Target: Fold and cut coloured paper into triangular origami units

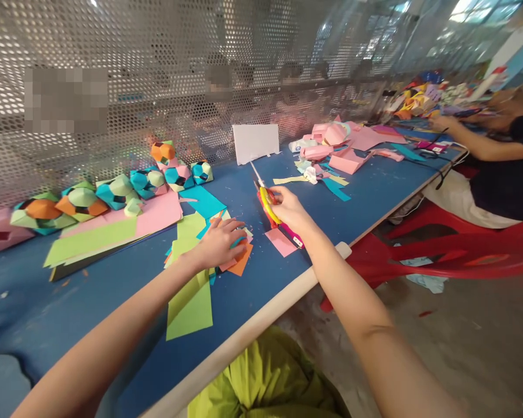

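Observation:
My right hand [289, 208] is closed around a pair of scissors with yellow and red handles [267, 203]; the blades point away from me. Beneath it lie a pink paper square [280, 242] and a magenta object [295, 237], partly covered by my wrist. Fingers stretched out, my left hand [220, 242] rests on a loose pile of small coloured papers, with orange pieces [241, 261] showing beside it. Longer green paper strips [190, 310] lie under my left forearm. A blue sheet [206, 200] is just beyond that hand.
Folded paper balls [113, 191] line the back of the blue table [239, 302] by a perforated metal screen [135, 104]. A white card [256, 143] leans there. Pink paper scraps [347, 160] lie to the right. A red chair [440, 244] and a seated person [501, 168] are at the right.

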`<control>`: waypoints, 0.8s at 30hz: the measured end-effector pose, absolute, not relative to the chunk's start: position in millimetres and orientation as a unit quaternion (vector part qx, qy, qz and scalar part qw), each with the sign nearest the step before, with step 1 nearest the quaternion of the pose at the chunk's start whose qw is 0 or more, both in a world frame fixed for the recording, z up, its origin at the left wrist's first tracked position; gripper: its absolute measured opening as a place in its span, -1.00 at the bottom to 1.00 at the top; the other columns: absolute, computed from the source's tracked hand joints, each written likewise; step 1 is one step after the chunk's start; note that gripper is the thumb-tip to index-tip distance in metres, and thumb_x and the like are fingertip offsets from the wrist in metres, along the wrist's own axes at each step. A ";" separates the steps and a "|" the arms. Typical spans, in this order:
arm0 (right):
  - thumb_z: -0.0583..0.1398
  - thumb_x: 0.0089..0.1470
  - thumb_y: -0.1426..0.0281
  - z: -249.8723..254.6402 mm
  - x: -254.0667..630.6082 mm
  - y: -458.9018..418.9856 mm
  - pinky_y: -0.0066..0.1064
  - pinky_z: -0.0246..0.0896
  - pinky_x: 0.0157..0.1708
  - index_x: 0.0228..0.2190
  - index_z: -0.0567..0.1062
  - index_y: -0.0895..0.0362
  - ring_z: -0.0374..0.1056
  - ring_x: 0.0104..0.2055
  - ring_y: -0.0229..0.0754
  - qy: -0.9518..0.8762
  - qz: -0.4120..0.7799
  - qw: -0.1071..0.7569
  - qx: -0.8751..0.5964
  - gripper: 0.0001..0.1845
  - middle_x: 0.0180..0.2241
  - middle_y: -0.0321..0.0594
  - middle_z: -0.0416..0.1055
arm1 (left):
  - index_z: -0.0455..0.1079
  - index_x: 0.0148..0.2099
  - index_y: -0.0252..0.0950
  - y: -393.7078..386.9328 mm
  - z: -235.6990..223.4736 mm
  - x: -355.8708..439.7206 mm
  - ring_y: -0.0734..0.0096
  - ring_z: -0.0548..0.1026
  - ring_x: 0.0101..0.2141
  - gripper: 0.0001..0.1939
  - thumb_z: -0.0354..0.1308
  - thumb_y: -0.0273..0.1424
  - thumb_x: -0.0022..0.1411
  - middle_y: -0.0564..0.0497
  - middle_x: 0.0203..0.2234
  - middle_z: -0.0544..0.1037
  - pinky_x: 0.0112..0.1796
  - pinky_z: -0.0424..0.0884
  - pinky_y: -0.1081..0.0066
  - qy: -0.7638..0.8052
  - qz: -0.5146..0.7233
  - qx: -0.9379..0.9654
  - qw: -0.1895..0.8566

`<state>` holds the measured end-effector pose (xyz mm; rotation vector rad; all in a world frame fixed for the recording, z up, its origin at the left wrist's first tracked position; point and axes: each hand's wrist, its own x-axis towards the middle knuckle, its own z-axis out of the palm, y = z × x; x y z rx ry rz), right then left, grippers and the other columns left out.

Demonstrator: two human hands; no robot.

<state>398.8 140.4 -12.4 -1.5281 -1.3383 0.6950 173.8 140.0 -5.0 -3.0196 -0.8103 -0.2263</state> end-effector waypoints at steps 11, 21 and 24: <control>0.18 -0.06 0.55 -16.2 365.3 139.0 -0.30 0.26 -0.19 -0.12 0.34 0.20 0.41 -0.12 0.04 -0.671 0.138 0.250 -0.684 -0.61 -0.15 0.08 0.45 | 0.39 -0.05 -0.26 78.7 -3.9 74.4 0.02 0.50 -0.11 -0.64 -0.10 -0.18 0.31 -0.20 -0.06 0.47 -0.21 0.47 0.15 -0.519 -0.081 -0.848 0.064; 0.21 0.03 0.44 -18.4 347.7 165.5 -0.35 0.25 -0.24 -0.11 0.31 0.21 0.43 -0.12 0.05 -0.691 0.102 0.178 -0.693 -0.65 -0.12 0.14 0.45 | 0.39 -0.08 -0.26 49.5 -13.9 92.3 0.26 0.55 -0.23 -0.68 0.03 -0.19 0.23 -0.13 -0.15 0.52 -0.13 0.49 0.24 -0.438 -0.172 -0.856 -0.215; 0.23 0.03 0.43 -17.3 347.4 174.3 -0.35 0.26 -0.21 -0.08 0.31 0.21 0.42 -0.10 0.05 -0.690 0.090 0.171 -0.698 -0.60 -0.12 0.14 0.45 | 0.37 -0.02 -0.25 45.5 -14.2 101.5 0.26 0.52 -0.09 -0.68 0.02 -0.22 0.26 -0.14 -0.03 0.48 -0.07 0.47 0.26 -0.379 -0.200 -0.866 -0.257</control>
